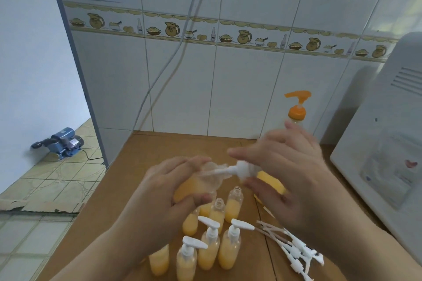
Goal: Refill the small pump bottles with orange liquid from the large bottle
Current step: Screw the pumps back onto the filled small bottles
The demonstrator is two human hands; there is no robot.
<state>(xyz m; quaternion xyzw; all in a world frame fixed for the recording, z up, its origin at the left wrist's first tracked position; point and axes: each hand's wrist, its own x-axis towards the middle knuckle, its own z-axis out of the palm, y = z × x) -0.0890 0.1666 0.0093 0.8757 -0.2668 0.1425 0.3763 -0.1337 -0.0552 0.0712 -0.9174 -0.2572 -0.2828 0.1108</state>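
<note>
My left hand [169, 187] grips a small clear bottle [194, 186] partly full of orange liquid, tilted with its mouth to the right. My right hand [285, 171] pinches a white pump cap [242, 170] whose tube points into that bottle's mouth. The large bottle [296, 110] with an orange pump stands behind my right hand, mostly hidden. Below my hands stand several small bottles of orange liquid: three with white pumps [210, 244] and several uncapped ones [233, 204]. Something orange [271, 181] shows under my right hand.
Loose white pump caps with tubes [294, 248] lie on the brown table [141, 157] at the lower right. A white appliance [383, 139] stands at the right edge. Tiled wall behind; a blue water pump [61, 142] sits on the floor to the left.
</note>
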